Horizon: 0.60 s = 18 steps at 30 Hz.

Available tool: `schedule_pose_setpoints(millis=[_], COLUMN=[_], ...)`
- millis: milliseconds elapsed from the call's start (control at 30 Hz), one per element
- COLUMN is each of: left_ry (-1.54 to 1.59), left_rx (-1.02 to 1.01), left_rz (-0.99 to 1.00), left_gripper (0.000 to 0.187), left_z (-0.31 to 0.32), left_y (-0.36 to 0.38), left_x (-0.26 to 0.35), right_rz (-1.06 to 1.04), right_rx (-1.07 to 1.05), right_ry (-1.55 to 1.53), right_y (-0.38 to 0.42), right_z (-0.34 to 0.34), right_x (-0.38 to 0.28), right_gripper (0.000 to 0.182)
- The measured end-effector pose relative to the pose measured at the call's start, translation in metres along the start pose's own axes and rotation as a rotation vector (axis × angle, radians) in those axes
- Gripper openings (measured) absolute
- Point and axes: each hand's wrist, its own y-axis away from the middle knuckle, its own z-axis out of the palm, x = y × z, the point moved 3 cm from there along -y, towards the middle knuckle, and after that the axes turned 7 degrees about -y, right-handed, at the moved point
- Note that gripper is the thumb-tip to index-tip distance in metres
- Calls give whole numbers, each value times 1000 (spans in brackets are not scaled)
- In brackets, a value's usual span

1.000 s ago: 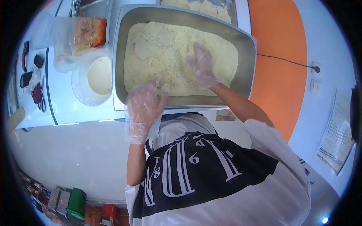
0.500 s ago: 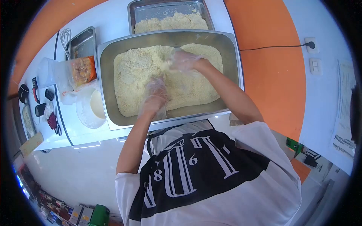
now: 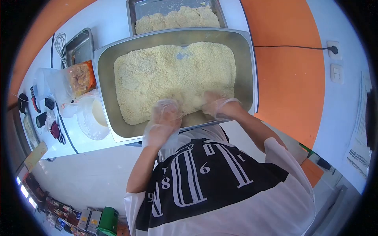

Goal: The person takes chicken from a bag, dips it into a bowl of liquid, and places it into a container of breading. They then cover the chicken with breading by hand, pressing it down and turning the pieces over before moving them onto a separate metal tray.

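A deep metal tray [image 3: 103, 98] holds a wide bed of pale yellow crumbs [image 3: 157, 74]. My left hand [image 3: 167, 112], in a clear plastic glove, is at the near edge of the crumbs, left of the middle; its fingers are blurred. To its right, my right hand [image 3: 216, 104], also gloved, has its fingertips in the crumbs near the tray's front wall. Motion and crumbs hide how the fingers of both hands are held. A small patch of bare metal shows near the back of the crumb bed.
Behind stands a second metal tray [image 3: 132, 15] with crumb-coated pieces. On the left are a whisk [image 3: 61, 47], a small tray [image 3: 88, 43], an orange packet [image 3: 83, 76], a bowl of pale liquid [image 3: 88, 122] and scissors [image 3: 61, 137]. A cable [image 3: 291, 46] runs along the right.
Both hands have moved toward my body, the right one the farthest, from the back of the crumbs to the front. The crumbs near the front are disturbed, and the view has shifted slightly.
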Motion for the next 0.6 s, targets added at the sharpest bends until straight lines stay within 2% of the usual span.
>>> schedule_pose_setpoints(millis=[33,100,133,167,200,267,433,500,600], left_ry=[1,-535,-526,-395,-263,-200,20,-45,47], left_rx=[-1,528,527,435,339,355,298,463,527], left_rz=[0,187,185,86,-10,-46,-200,-80,-35], left_gripper=[56,50,50,51,52,52,52,53,54], left_z=[-18,-71,-84,-95,-99,-100,-95,-99,-94], left_y=[3,20,22,20,20,31,46,42,49], left_x=[7,28,29,23,16,7,-8,-9,-14], right_rz=[1,-43,-153,-262,-254,-411,-300,-307,-305], right_rx=[-1,144,360,577,571,967,953,970,964], right_ry=[1,-35,-22,-9,-1,190,171,247,223], right_y=[0,-8,-22,-41,-73,-118,-103,-118,-107], right_z=[-14,-47,-51,-49,-34,-11,4,-5,6], right_x=[-11,-37,-45,-50,-52,-59,-78,-82,-75], right_gripper=[50,68,68,68,68,76,74,73,73])
